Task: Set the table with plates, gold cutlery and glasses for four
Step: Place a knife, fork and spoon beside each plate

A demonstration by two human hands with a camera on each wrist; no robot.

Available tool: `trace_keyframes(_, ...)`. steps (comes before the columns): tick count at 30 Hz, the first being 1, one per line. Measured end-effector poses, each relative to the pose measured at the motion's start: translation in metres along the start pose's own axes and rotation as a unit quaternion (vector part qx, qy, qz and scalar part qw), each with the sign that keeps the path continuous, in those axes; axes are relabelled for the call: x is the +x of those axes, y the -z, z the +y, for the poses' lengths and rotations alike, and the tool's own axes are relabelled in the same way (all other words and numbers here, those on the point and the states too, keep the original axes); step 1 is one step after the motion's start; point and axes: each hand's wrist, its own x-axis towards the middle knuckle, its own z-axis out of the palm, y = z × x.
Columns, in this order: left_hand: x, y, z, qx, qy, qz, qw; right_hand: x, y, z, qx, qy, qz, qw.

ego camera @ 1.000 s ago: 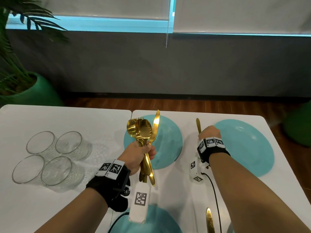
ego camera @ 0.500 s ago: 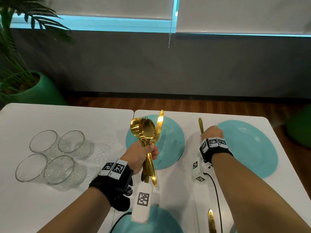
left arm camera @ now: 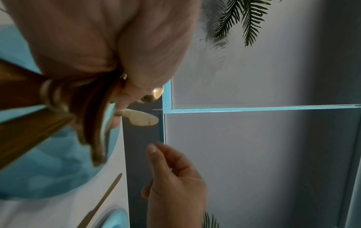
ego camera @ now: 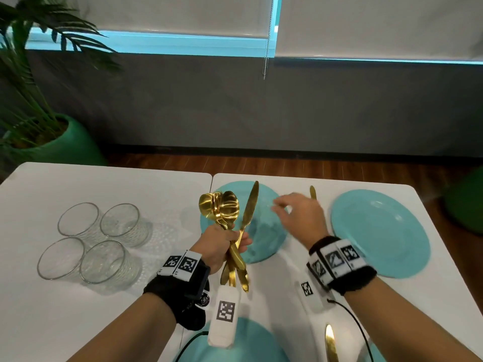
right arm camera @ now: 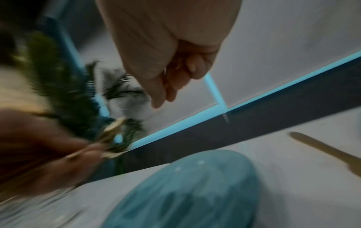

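left hand (ego camera: 222,246): fist wrapped round the cutlery bundle (ego camera: 230,218), held upright above the surface, heads up, handles sticking out below the fist
bundle: gold, shiny metal; round spoon bowls, one long tapered knife blade; a fork may be behind the spoons, cannot tell
right hand (ego camera: 298,218): empty, fingers loosely curled, hovering over the far left plate (ego camera: 264,239), near the bundle's knife tip
laid knife (ego camera: 312,192): gold, flat on the surface between the two far plates, mostly hidden behind the right hand
far right plate (ego camera: 379,231): teal, round, smooth, glossy, bare
near plate (ego camera: 251,343): teal, bottom edge, partly covered by the left wrist camera
second laid knife (ego camera: 330,343): gold, beside the near plate
glasses (ego camera: 96,241): four, clear, round, grouped on the left of the surface, well apart from the plates
surface (ego camera: 130,184): white, matte, two tops butted together
surroundings: potted palm (ego camera: 39,100) in green pot on the left, grey wall, wood floor
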Motion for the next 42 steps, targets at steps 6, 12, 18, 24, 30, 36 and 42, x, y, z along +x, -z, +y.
trace_keyframes(6,-0.016,0.010,0.001,0.079,0.008,-0.013,0.997,-0.042,-0.010,-0.050,-0.052,0.288,-0.146,0.945)
trace_keyframes(12,-0.038,0.025,-0.003,0.108,0.009,-0.025,0.994,-0.050,-0.006,-0.078,-0.116,0.285,-0.242,0.920)
trace_keyframes(18,-0.060,0.047,-0.012,0.104,-0.005,-0.023,0.994,-0.059,-0.006,-0.110,-0.176,0.333,-0.297,0.877)
trace_keyframes(24,-0.078,0.074,-0.006,0.063,-0.033,-0.012,0.997,-0.061,-0.006,-0.140,-0.262,0.323,-0.319,0.852)
trace_keyframes(30,-0.090,0.116,0.009,-0.038,-0.048,0.036,0.997,-0.036,0.002,-0.134,-0.239,0.166,-0.291,0.912)
trace_keyframes(36,-0.090,0.155,0.012,-0.031,-0.034,0.079,0.996,0.007,-0.023,-0.133,-0.122,-0.095,-0.240,0.958)
trace_keyframes(42,-0.088,0.167,0.026,-0.006,-0.063,0.078,0.995,0.028,-0.086,-0.155,0.036,-0.312,-0.223,0.923)
